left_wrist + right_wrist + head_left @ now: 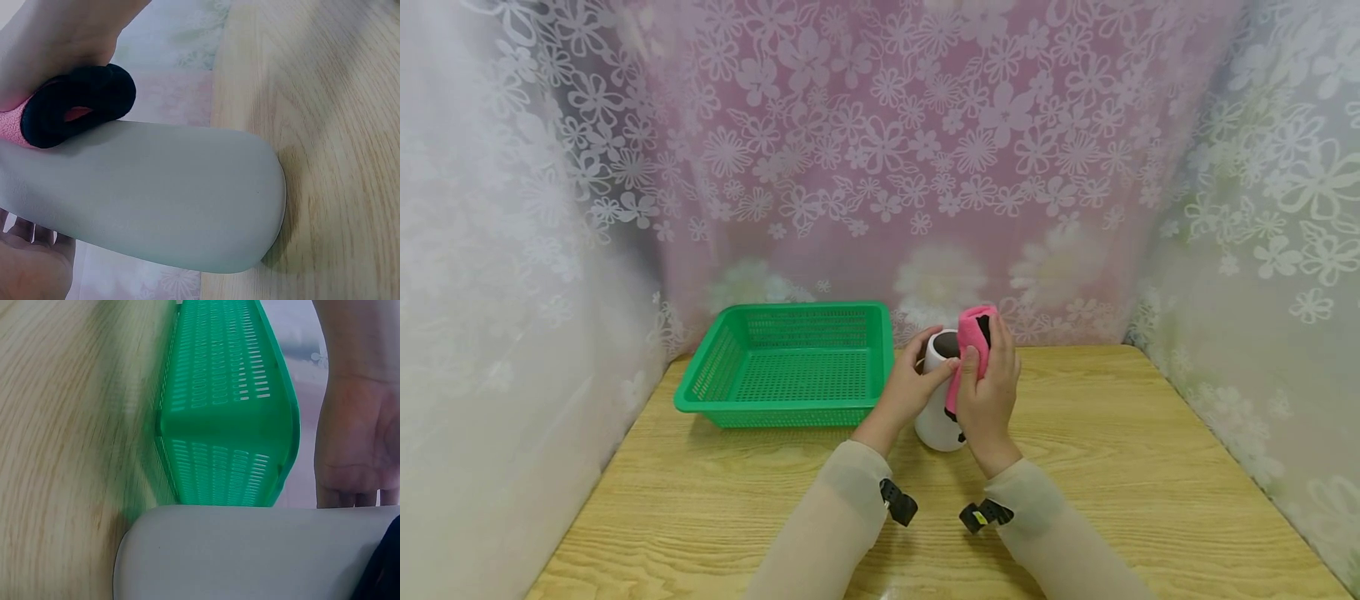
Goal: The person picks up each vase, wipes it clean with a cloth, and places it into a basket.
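A white, tapered, vase-like container (937,427) with a dark round top stands upright on the table. My left hand (912,387) grips its upper part, fingers behind and thumb at the front near the rim. On the other side, my right hand (990,396) holds a rolled pink cloth (973,333) with black edging, and this leans against the container. The left wrist view shows the black, ring-like end of the roll (81,107) touching the container's smooth side (169,194). In the right wrist view, the container's lower part (250,556) fills the bottom.
A green perforated plastic basket (782,407) sits to the left of the container, close to my left forearm. Under everything is a wood-grain table (1112,467). Flowered curtains (880,167) hang behind and on both sides.
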`<state>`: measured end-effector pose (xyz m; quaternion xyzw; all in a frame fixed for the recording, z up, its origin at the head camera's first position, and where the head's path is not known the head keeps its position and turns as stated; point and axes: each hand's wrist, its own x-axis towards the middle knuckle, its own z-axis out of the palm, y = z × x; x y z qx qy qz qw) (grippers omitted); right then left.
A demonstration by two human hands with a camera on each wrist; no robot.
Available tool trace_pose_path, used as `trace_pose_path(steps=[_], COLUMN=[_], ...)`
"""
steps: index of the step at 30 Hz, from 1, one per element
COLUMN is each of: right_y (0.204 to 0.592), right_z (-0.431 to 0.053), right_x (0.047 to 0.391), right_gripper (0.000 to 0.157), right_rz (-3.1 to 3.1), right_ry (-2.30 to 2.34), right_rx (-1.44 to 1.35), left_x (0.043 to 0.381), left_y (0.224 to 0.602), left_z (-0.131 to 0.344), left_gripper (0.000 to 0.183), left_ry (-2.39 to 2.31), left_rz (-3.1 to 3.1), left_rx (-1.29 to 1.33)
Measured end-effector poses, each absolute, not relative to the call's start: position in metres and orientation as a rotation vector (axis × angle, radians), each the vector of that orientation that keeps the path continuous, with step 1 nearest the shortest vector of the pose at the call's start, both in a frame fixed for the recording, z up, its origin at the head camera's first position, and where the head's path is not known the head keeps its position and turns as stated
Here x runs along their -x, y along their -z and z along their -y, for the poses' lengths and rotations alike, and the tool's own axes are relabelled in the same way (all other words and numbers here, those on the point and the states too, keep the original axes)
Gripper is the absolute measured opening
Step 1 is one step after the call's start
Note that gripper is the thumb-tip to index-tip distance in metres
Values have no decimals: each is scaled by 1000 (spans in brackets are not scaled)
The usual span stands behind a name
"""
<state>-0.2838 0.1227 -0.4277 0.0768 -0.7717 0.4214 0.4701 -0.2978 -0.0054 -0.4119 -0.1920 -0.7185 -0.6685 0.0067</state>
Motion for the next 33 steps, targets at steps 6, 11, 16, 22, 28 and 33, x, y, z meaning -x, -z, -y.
trace_pose_path(steps=[6,11,16,22,28,33], right_y=[428,430,430,430,437,442], right_z=[-125,-126,-127,-129,-133,-135], right_x=[284,287,287,285,287,285], right_gripper=[50,46,46,50,51,50], right_rz=[1887,1859,1853,1903,1954,2020], right_ry=[-1113,-1175,-1220,-1340,-1416,-1512], right_rx=[-152,-126,-113,-59,13,104], left_x=[298,300,301,299,292,295], left_y=[413,415,415,414,403,407], left_z=[5,5,5,6,8,7], left_gripper=[60,60,60,59,62,62], left_ry=[2096,2094,2096,2108,2132,2151], left_rz=[2233,2224,2217,2209,2222,2198], left_rx=[609,624,634,660,665,651])
